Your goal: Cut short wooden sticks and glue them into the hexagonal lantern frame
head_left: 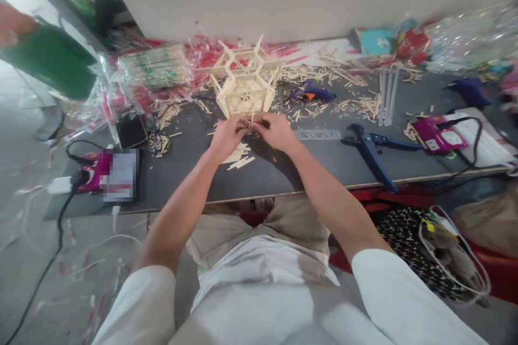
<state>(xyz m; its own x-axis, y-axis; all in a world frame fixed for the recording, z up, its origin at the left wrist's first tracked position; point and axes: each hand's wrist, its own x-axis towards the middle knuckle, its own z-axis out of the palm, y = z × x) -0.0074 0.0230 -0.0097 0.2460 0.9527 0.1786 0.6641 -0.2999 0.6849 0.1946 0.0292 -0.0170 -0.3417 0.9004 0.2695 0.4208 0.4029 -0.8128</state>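
A frame model built of pale wooden sticks (245,83) stands on the dark work table, right in front of my hands. At its near edge, my left hand (230,133) is closed, thumb and fingers pinched together. My right hand (275,130) faces it in a similar pinch, the two sets of fingertips almost touching. A thin piece of stick shows just above the right fingertips; the fingers hide most of what they grip. Below my left hand lies a small pile of loose sticks (242,160).
A clear ruler (319,134), a blue cutter (370,153) and a blue glue gun (313,91) lie to the right. Purple power strips (440,136) sit toward both ends. Stick scraps and bundled sticks in plastic (156,66) fill the back. Another person's green sleeve (52,59) shows at left.
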